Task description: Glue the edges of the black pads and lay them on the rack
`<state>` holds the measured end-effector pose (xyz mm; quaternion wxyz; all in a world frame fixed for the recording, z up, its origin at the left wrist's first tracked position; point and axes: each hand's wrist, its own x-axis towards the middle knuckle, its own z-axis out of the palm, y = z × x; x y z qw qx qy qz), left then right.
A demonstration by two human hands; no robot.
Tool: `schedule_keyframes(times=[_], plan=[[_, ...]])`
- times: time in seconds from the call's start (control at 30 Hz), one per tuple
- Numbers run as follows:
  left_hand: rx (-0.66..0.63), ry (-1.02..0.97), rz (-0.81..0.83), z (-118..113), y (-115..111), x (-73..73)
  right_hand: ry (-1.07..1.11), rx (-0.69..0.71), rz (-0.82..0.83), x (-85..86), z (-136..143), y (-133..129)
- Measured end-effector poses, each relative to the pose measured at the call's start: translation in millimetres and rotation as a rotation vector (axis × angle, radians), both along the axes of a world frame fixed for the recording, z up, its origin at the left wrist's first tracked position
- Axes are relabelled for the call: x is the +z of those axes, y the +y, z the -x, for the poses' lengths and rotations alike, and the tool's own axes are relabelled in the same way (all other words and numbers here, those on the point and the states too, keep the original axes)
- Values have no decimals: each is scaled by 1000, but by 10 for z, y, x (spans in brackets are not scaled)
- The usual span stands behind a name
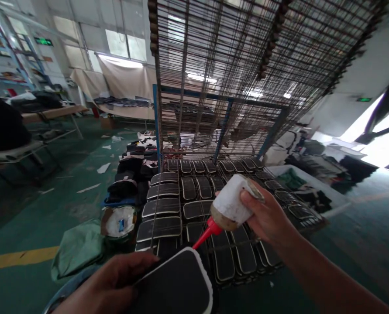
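Observation:
My left hand (115, 279) grips the left edge of a dark flat panel with rounded corners (177, 288), low in the view. A white bead of glue (203, 272) runs along the panel's top and right edge. In my right hand (263, 213) is a white squeeze bottle (232, 203), tilted down to the left, its fingers wrapped round it. Its red nozzle (205, 233) points at the panel's upper corner, where the tip meets the white bead or is just above it.
A wire drying rack (228, 250) ahead holds several similar white-edged panels, with raised wire shelves (214, 56) above. Left of it are a round tub (118, 220), a green bag (78, 246) and stacked dark pieces (129, 168). A white bin (335, 203) stands right. A person (2, 124) sits far left.

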<state>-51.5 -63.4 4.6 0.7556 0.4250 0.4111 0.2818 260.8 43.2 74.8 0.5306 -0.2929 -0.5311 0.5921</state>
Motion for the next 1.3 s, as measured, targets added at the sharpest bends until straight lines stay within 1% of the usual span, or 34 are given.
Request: schedule_keyframes(times=[0.1,0.17,0.23,0.3,0.4,0.47,0.53,0.6,0.7,0.77,0.87,1.1,1.2,1.3], plan=[[4,55,-32,-110,42,195,9,24,-9,-12,-70,36],[-6,59,-37,-164,63,251,7,15,-4,-33,-102,55],[0,50,-35,-200,80,247,-3,-10,-1,-54,-121,66],[15,33,-30,-219,91,206,-17,-35,-8,-68,-135,69],[47,28,-17,-227,97,143,-28,-24,-21,-79,-156,70],[96,50,4,-230,101,139,-33,-23,-32,-85,-171,74],[139,59,29,-236,112,179,-41,-36,-43,-92,-184,76],[146,55,44,-242,135,252,-44,-33,-47,-94,-192,68],[73,68,35,-240,179,358,-22,18,-56,-87,-199,38],[46,79,32,-228,200,385,-1,59,-65,-87,-205,15],[86,93,44,-208,206,359,24,85,-74,-102,-223,-12],[166,50,65,-156,206,280,69,73,-54,-119,-256,-83],[214,55,68,-118,214,244,87,54,-39,-131,-266,-115],[260,36,79,-77,219,176,95,17,-23,-174,-285,-130]])
